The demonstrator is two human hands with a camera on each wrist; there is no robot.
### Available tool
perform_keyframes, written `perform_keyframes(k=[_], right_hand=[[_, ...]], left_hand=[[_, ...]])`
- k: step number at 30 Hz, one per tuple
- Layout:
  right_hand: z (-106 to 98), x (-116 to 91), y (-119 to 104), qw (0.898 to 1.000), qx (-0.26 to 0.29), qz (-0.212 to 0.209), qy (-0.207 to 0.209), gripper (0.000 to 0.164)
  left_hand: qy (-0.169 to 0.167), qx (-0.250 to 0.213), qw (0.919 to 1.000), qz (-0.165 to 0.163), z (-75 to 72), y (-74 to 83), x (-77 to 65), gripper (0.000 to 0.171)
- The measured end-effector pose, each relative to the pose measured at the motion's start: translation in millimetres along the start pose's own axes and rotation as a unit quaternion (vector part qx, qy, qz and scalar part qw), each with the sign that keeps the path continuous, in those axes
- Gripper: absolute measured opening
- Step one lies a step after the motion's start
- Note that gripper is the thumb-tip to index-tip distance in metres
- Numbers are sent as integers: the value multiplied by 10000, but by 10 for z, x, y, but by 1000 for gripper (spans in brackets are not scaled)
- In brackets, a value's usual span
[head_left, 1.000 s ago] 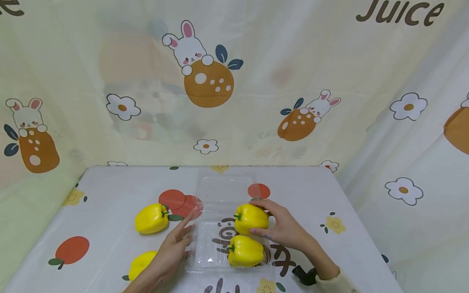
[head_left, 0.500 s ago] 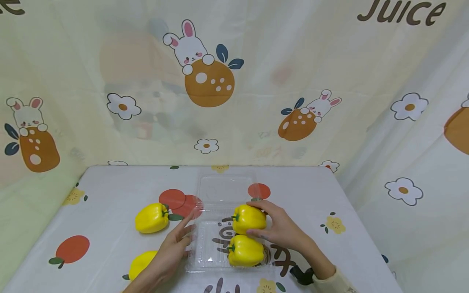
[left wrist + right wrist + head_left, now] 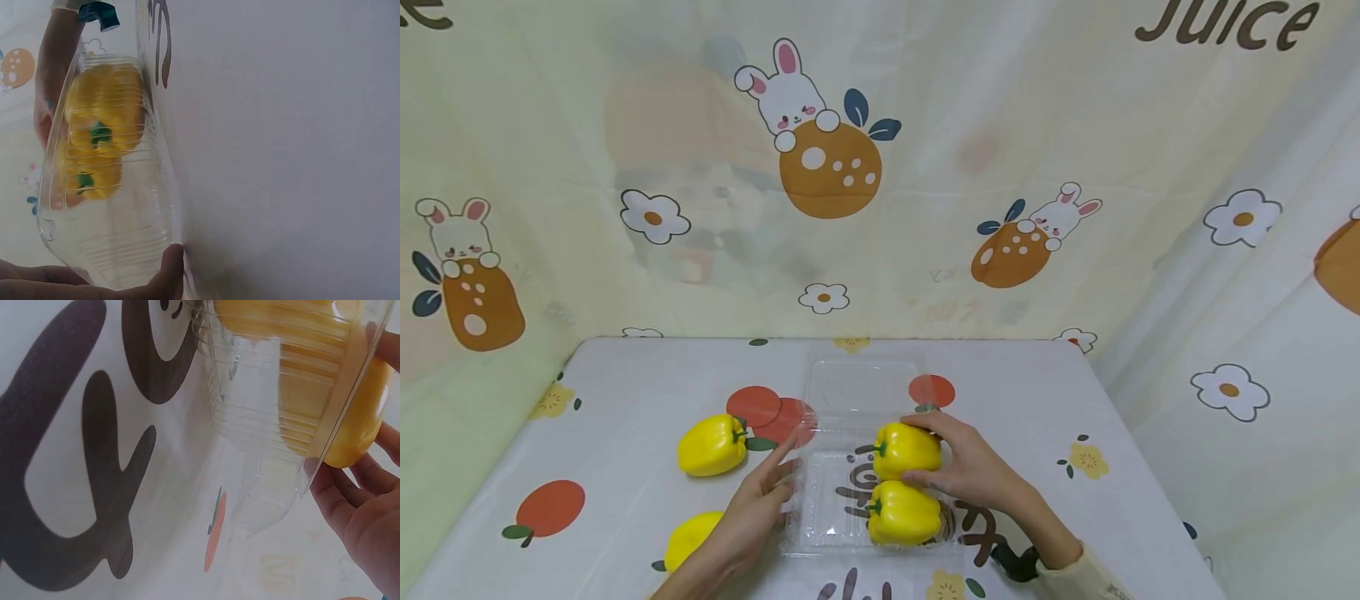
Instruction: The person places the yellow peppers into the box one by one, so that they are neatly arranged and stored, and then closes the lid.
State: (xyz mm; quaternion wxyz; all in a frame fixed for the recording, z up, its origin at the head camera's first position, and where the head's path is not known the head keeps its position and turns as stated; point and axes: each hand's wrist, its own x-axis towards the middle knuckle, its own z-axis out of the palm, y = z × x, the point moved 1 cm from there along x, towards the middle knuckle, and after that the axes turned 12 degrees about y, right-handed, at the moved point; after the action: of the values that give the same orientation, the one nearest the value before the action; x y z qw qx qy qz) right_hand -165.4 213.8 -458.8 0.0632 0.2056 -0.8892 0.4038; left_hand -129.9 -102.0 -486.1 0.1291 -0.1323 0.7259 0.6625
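My right hand [image 3: 973, 462] grips a yellow bell pepper [image 3: 906, 451] between thumb and fingers, at the right half of a clear plastic clamshell container [image 3: 820, 500]. A second yellow bell pepper [image 3: 904, 514] lies in the container just in front of it, its green stem pointing left. The right wrist view shows fingers [image 3: 340, 500] beside the held pepper [image 3: 362, 419] at the container's rim. My left hand [image 3: 752, 508] rests against the container's left side with fingers extended. In the left wrist view both peppers [image 3: 103, 100] show through the ribbed wall.
Two more yellow bell peppers are left of the container: one [image 3: 712, 446] farther back, one [image 3: 692, 537] partly hidden behind my left forearm. The container's lid [image 3: 865, 387] lies folded open at the back. A patterned cloth covers the table [image 3: 1022, 392]; a printed curtain [image 3: 910, 275] stands behind.
My right hand has moved slightly left and toward me with the pepper, bringing it closer to the front pepper. The left hand has stayed against the container.
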Motion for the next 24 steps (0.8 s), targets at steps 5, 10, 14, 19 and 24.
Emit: perform_keyframes(k=[5,10,14,19,24], right_hand=[[-2,-4,-10,10000,-51,-54,-53,69],[7,-4,3,9999,-70,-29,-94,67],[14,-2,14,9998,-126,-39,-138,67],[12,16,-5,9996,-212,-122,-163,67],[9,32,-42,9991,-345,-132,-185,67]], left_hand=[[-7,5,10000,-4,2,4,-4,74],[-3,7,10000,8,1,1,-3,74],[-17,45,10000,13,2,-10,5,73],[-16,42,10000,-4,0,-16,13,72],[-5,12,10000,-12,-5,-3,13,73]])
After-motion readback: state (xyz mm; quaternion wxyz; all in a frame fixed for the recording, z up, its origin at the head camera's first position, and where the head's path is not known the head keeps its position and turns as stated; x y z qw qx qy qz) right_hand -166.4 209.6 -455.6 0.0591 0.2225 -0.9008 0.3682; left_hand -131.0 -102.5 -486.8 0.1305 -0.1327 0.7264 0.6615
